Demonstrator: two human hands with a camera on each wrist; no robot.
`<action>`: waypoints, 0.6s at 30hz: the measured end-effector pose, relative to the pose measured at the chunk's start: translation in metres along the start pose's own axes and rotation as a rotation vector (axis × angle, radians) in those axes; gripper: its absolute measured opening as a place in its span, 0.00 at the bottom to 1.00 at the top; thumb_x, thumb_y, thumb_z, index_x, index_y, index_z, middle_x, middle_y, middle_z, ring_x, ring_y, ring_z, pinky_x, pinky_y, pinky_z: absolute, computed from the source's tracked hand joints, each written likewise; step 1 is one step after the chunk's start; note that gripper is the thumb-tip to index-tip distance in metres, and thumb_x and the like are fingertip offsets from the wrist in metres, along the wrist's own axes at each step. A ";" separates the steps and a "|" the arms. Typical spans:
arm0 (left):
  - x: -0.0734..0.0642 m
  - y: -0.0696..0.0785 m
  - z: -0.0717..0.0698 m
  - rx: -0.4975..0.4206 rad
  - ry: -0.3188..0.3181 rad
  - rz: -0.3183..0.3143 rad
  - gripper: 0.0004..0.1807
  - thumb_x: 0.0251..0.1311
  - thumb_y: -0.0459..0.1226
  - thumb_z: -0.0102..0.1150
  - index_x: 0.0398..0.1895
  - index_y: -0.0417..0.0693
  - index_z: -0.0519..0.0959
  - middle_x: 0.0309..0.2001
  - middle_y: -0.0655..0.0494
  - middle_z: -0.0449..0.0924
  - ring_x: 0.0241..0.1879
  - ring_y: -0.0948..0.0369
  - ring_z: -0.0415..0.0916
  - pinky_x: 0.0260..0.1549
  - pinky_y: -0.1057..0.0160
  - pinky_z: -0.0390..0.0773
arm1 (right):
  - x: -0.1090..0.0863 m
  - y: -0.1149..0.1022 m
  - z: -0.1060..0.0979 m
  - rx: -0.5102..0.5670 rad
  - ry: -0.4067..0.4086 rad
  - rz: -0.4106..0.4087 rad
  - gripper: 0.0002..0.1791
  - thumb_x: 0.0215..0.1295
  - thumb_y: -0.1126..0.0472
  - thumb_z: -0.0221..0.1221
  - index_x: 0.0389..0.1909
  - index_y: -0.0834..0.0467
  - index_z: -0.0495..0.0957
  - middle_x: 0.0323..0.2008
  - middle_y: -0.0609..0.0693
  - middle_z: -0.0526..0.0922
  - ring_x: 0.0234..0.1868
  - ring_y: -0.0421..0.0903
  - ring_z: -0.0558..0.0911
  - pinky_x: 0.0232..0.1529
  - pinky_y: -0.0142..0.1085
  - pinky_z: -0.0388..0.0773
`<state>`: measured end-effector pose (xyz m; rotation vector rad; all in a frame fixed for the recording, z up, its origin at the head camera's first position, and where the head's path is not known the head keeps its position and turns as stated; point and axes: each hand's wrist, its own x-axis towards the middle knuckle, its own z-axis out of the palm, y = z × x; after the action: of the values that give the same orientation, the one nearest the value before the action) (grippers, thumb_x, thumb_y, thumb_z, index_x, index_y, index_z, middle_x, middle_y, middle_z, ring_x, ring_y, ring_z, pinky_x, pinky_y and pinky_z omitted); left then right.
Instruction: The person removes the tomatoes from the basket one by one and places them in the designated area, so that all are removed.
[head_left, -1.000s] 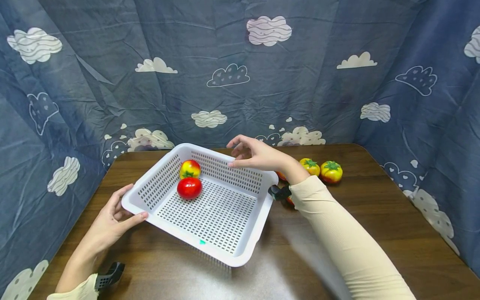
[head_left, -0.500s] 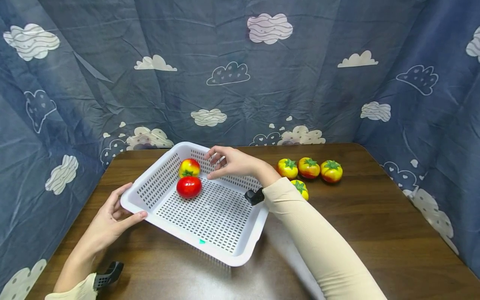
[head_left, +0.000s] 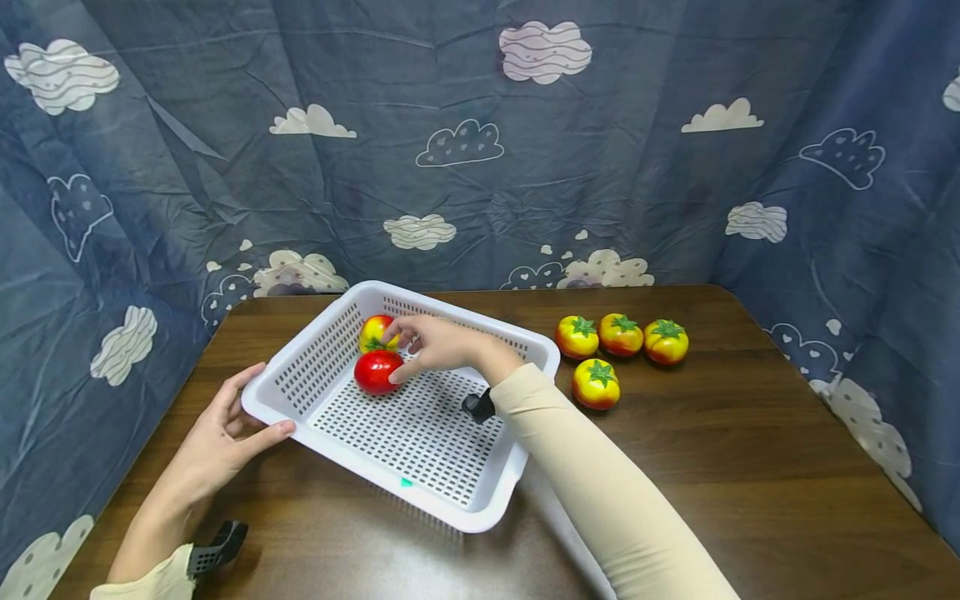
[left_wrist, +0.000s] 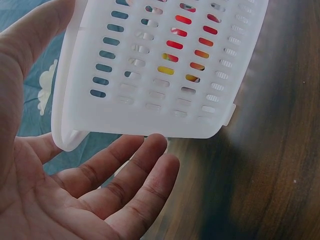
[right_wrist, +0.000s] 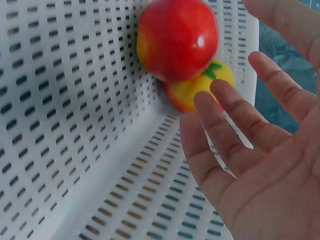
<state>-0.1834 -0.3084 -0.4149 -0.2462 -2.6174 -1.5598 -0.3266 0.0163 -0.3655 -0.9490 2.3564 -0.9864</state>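
A white perforated plastic basket [head_left: 420, 425] stands at a slant on the wooden table. My left hand [head_left: 213, 442] grips its near-left corner, thumb on the rim; in the left wrist view several fingers [left_wrist: 145, 185] lie spread below the perforated wall. Inside, a glossy red tomato [head_left: 375, 372] sits in front of a yellow-and-red tomato [head_left: 372, 332] with a green calyx. Over these two reaches my right hand [head_left: 435, 343], thumb by the red one and fingers by the yellow one. In the right wrist view, that hand's fingers look relaxed and hold nothing.
Several yellow-and-red tomatoes with green tops, among them a front one [head_left: 596, 384] and a far-right one [head_left: 666, 342], stand right of the basket on the table [head_left: 750, 433]. A blue cloth [head_left: 637, 183] with clouds hangs behind. Dark bands circle both wrists.
My right hand has moved left and down, from above the basket's far rim to the two tomatoes inside. The tomatoes at the right have come into full view. My left hand stays put.
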 end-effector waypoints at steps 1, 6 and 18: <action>0.000 0.000 0.000 -0.011 -0.001 0.002 0.52 0.65 0.31 0.74 0.86 0.42 0.51 0.54 0.82 0.79 0.45 0.75 0.83 0.42 0.74 0.80 | 0.001 -0.001 0.001 -0.012 -0.003 0.004 0.32 0.65 0.58 0.73 0.69 0.58 0.76 0.64 0.57 0.81 0.65 0.58 0.79 0.65 0.44 0.78; 0.000 0.000 0.000 -0.025 0.001 0.006 0.52 0.65 0.31 0.74 0.86 0.42 0.51 0.54 0.83 0.78 0.46 0.76 0.83 0.42 0.74 0.81 | 0.004 -0.004 0.006 -0.076 -0.020 0.028 0.30 0.65 0.55 0.74 0.67 0.54 0.79 0.65 0.56 0.80 0.67 0.56 0.79 0.66 0.47 0.78; 0.000 0.001 0.000 -0.015 0.005 0.002 0.52 0.65 0.31 0.75 0.86 0.42 0.52 0.55 0.82 0.78 0.46 0.76 0.83 0.42 0.74 0.81 | 0.009 -0.010 0.013 -0.171 -0.059 0.015 0.32 0.65 0.54 0.74 0.70 0.52 0.80 0.65 0.55 0.80 0.65 0.55 0.76 0.61 0.42 0.78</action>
<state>-0.1828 -0.3077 -0.4141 -0.2457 -2.6018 -1.5776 -0.3206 -0.0008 -0.3679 -1.0069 2.4240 -0.7496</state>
